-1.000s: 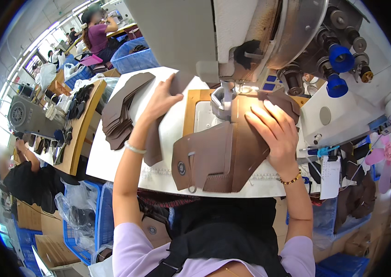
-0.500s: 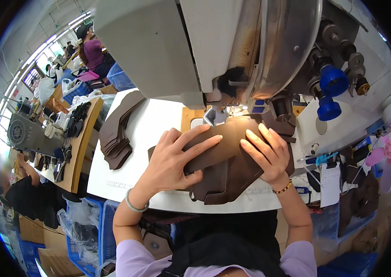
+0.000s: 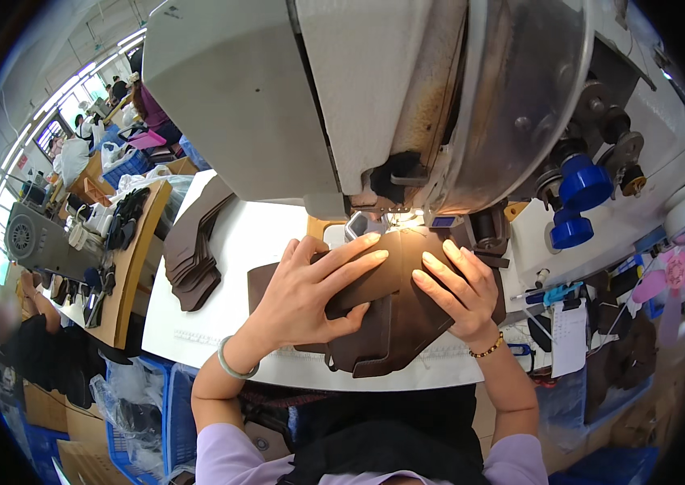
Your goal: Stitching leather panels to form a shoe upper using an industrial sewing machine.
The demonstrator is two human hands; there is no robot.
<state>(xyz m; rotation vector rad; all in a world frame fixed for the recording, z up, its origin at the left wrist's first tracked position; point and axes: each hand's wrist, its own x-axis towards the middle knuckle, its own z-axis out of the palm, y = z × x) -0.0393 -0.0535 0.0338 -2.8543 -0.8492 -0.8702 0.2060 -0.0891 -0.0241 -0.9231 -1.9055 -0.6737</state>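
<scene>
Brown leather pieces [image 3: 379, 335] lie layered on the white table in front of me, their far edge under the lit needle area of a grey sewing machine [image 3: 237, 97]. My left hand [image 3: 298, 287] rests on the left part of the leather. Its fingers are stretched toward the needle, and its thumb is set apart, nearer to me. My right hand [image 3: 464, 295] lies flat on the right part with its fingers extended. Both hands press the leather from above, one on each side of the needle. The needle tip is too small to make out.
A fanned stack of brown leather pieces [image 3: 190, 255] sits at the table's left. Blue knobs [image 3: 585, 184] stick out from the machine at right, near a pink fan [image 3: 672, 279] and a paper note [image 3: 569, 341]. A blue crate [image 3: 166, 420] stands lower left, near a seated person [image 3: 47, 347].
The view has shifted, so the machine head looks larger. Both hands remain on the leather; my right hand lies slightly nearer to me on it, its fingers drawn a little back from the needle.
</scene>
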